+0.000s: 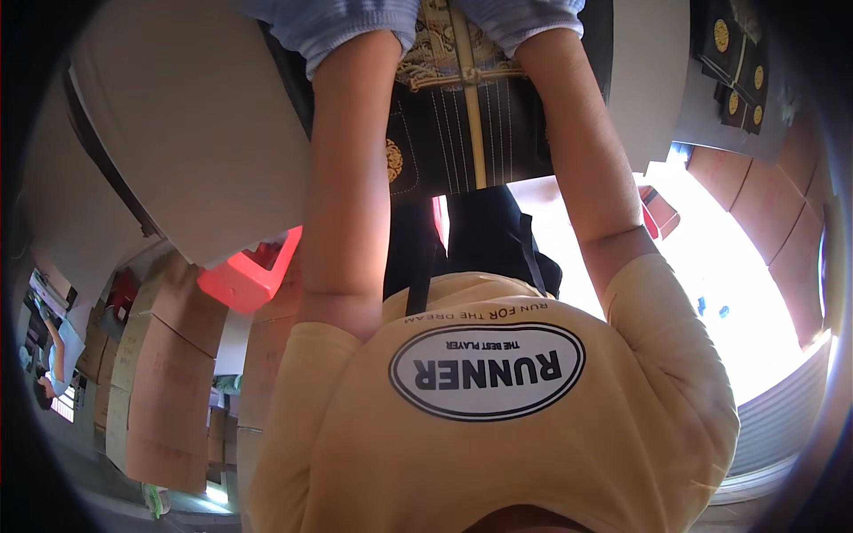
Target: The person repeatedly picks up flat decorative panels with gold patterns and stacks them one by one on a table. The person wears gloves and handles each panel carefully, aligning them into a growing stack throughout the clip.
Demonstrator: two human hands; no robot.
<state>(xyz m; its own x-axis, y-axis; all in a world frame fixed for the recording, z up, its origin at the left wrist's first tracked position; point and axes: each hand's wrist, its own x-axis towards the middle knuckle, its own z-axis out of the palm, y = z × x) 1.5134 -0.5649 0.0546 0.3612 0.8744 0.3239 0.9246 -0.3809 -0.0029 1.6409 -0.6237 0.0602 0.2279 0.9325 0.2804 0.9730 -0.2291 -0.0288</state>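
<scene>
At the top edge, my left hand (342, 25) and my right hand (526, 19) wear light blue knit gloves. Only the cuffs and the backs near the wrists show; the fingers of both are cut off by the frame. Between my forearms lies a flat black piece (444, 133) with a gold patterned band, a gold strip down its middle, a knot-like motif and pale dashed lines. A round gold emblem (394, 160) on it peeps out beside my left forearm. My hands are over its far part; whether they grip it is out of sight.
The pale worktable (195, 115) spreads to the left. More black pieces with gold emblems (736, 67) lie at the far right. Below the table edge is a red plastic stool (253, 274). Cardboard boxes (169, 400) stand at left. Another person (62, 351) is at the far left.
</scene>
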